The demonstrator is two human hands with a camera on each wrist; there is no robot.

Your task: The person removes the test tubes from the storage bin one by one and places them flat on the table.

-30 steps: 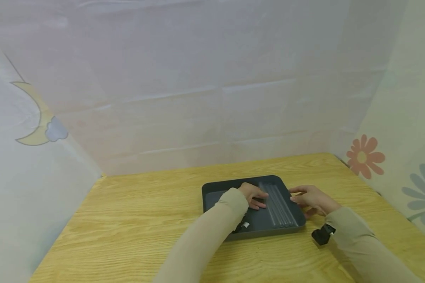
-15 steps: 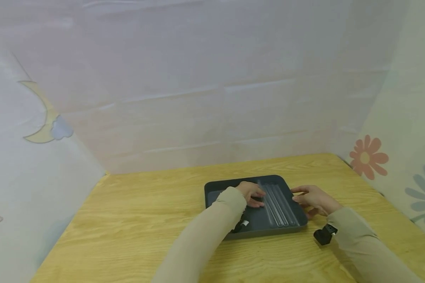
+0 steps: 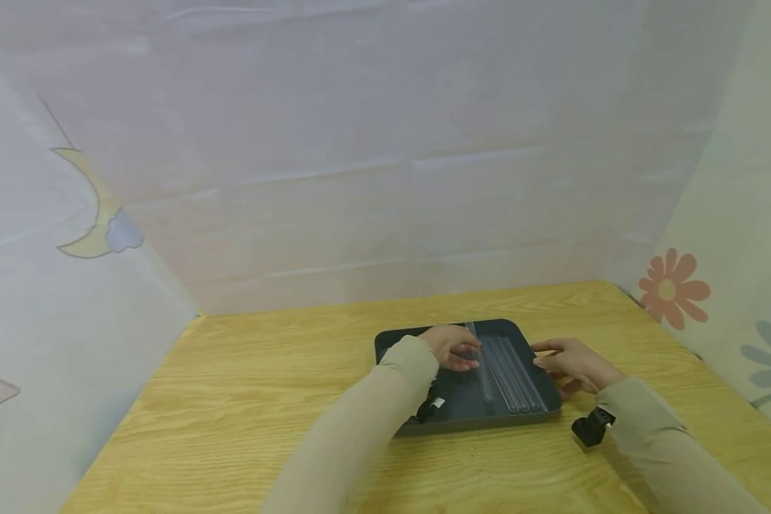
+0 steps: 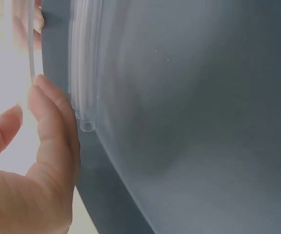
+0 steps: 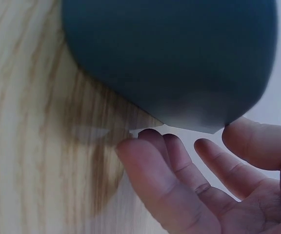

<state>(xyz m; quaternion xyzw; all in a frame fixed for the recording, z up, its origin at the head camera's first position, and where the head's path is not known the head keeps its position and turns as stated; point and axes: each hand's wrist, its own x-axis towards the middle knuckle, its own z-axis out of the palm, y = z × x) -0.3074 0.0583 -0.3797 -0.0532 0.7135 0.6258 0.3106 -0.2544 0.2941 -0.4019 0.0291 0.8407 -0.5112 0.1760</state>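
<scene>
A dark grey tray (image 3: 462, 421) lies on the table, with several clear test tubes (image 3: 514, 375) side by side along its right part. My left hand (image 3: 450, 346) is over the tray and pinches one test tube (image 3: 483, 378) at its fingertips, apart from the others. The left wrist view shows the open mouth of a tube beside the left fingers (image 4: 52, 126). My right hand (image 3: 575, 364) is at the tray's right side. In the right wrist view its thumb (image 5: 255, 144) touches the tray's edge, and the other fingers are loosely bent below.
The tray stands on a wood-grain table (image 3: 283, 378). Behind it hangs a pale cloth wall (image 3: 334, 178), with a flower-printed one (image 3: 674, 289) on the right. A black wrist camera (image 3: 591, 427) sits under the right sleeve, near the tray's corner.
One test tube has come away from the row and moved left with my left hand. My right hand has stayed at the tray's side. The head view has shifted slightly.
</scene>
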